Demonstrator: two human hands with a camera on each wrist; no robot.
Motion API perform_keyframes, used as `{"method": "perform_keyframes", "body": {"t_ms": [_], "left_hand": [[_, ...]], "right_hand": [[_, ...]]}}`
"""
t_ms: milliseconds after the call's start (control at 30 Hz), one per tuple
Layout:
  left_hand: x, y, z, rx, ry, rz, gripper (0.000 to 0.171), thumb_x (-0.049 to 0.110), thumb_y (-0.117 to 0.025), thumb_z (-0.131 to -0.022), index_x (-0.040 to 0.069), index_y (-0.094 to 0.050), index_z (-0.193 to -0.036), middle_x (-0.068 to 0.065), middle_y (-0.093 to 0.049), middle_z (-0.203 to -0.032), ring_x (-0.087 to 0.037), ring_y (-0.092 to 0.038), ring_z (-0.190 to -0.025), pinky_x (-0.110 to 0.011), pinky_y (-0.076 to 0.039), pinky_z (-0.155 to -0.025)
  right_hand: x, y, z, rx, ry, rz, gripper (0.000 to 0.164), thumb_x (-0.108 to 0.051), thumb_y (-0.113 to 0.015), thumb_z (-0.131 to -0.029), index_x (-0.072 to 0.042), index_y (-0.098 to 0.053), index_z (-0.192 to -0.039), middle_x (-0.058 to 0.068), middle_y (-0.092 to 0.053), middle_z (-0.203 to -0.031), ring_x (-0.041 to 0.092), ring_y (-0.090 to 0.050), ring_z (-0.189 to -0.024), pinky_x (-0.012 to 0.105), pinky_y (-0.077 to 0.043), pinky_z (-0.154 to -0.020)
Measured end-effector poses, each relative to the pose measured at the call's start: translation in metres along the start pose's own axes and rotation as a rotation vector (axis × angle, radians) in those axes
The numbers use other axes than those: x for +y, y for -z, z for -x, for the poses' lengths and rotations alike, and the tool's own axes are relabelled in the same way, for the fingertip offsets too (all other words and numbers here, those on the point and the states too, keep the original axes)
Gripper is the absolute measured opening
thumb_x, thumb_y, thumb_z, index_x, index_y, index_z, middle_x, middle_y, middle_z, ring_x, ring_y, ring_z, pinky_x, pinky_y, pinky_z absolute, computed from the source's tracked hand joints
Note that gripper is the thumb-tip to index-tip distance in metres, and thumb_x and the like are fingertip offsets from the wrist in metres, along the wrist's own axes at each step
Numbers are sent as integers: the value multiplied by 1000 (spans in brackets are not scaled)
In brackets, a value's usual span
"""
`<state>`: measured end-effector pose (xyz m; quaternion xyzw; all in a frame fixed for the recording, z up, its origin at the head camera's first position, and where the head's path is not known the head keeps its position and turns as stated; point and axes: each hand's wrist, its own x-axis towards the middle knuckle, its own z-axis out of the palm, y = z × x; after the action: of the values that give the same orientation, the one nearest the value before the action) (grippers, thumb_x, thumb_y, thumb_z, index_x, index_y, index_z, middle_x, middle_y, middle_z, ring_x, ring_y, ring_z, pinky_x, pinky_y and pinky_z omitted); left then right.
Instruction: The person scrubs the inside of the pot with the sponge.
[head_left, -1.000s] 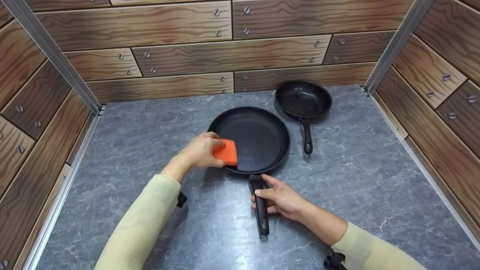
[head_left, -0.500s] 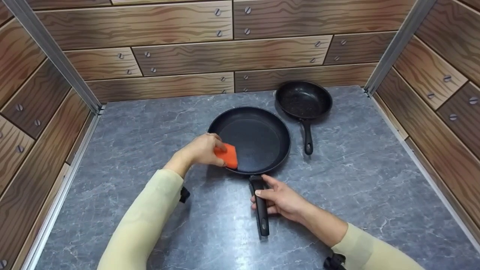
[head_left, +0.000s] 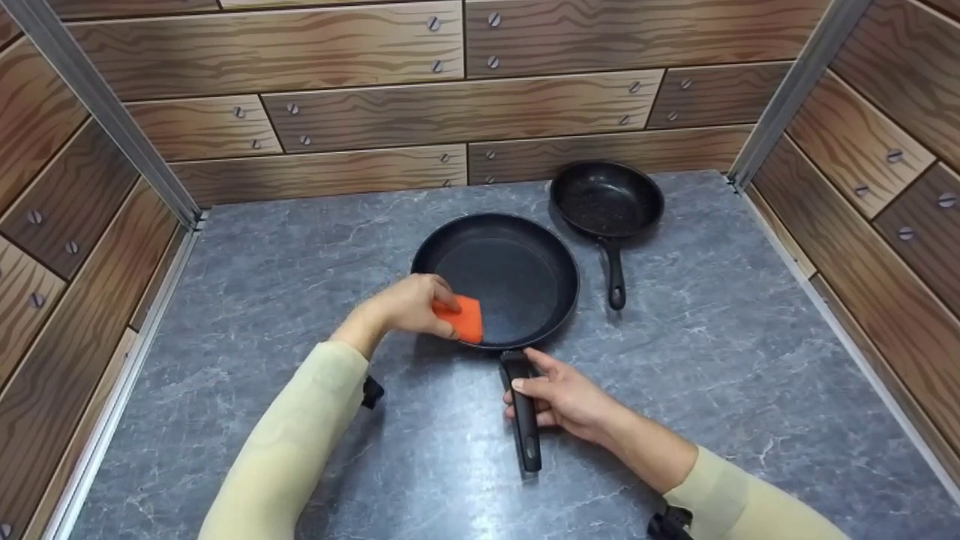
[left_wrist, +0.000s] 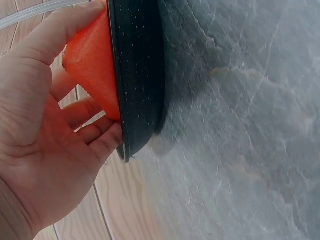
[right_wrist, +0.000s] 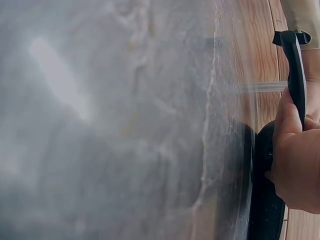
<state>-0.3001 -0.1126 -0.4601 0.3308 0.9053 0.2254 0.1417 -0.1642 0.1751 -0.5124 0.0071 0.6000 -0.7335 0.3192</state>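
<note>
A large black frying pan (head_left: 510, 274) sits on the grey marbled table with its handle (head_left: 523, 420) toward me. My left hand (head_left: 415, 304) grips an orange sponge (head_left: 466, 319) between thumb and fingers, at the pan's near left inner edge. In the left wrist view the sponge (left_wrist: 95, 67) goes down behind the pan's rim (left_wrist: 120, 90), with several fingers close to that rim. With the thumb on top and fingers underneath, my right hand (head_left: 566, 397) holds the pan's handle. The right wrist view shows this hand (right_wrist: 297, 160) around the handle (right_wrist: 295, 70).
A smaller black frying pan (head_left: 607, 199) stands at the back right, its handle (head_left: 615, 277) pointing toward me. Wood-patterned walls (head_left: 367, 112) enclose the table (head_left: 285, 247) at the back and both sides, with metal posts (head_left: 787, 90) at the corners.
My left hand has moved the sponge slightly right and toward me along the large pan's near left edge. The right hand keeps its hold on the handle; the small pan stays put.
</note>
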Motion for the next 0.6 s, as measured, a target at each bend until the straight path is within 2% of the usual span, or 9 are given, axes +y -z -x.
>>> {"method": "perform_keyframes", "body": {"t_ms": [133, 600], "left_hand": [[3, -3, -2, -6, -16, 23, 43, 32, -88, -81, 9, -82, -118, -14, -70, -130, -31, -65, -121, -43, -50, -105], [7, -9, -9, -43, -3, 79, 44, 37, -87, -83, 10, -83, -117, -11, -69, -131, -28, -63, -122, -41, -49, -106]], "right_hand": [[0, 1, 0, 0, -2, 5, 93, -11, -63, -106, -5, 4, -170, 16, -75, -106, 25, -78, -91, 37, -64, -75], [-2, 0, 0, -2, -10, 7, 93, -11, -63, -105, -3, 3, -169, 15, -75, -104, 25, -78, -89, 36, -64, -74]]}}
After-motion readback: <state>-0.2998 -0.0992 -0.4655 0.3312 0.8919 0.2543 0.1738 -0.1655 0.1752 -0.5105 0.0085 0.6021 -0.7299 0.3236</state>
